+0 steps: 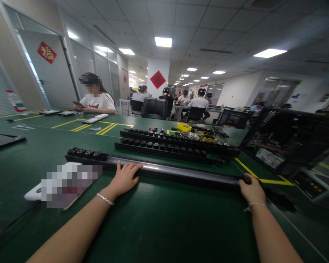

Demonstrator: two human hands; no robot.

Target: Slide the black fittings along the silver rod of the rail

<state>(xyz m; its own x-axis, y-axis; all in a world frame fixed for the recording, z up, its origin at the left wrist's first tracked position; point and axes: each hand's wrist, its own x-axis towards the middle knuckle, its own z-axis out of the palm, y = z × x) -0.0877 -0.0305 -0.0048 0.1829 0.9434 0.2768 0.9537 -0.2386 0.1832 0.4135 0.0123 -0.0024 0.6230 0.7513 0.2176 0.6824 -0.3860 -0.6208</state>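
A long black power strip (175,171) lies across the green table in front of me, with several sockets (89,153) at its left end and a smooth, shiny black stretch along the rest. My left hand (125,178) rests on its front edge, fingers spread on the smooth part, left of the middle. Curled at the strip's right end is my right hand (252,189), its fingertips partly hidden. Beyond it lie two similar black socket strips, a nearer one (164,151) and a farther one (178,139).
A phone (68,184) lies at the left. Behind the strips stand a yellow bin (184,127) and a metal dish (190,135). An open computer case (287,140) blocks the right side. Across the table sits a person (97,98) holding a phone.
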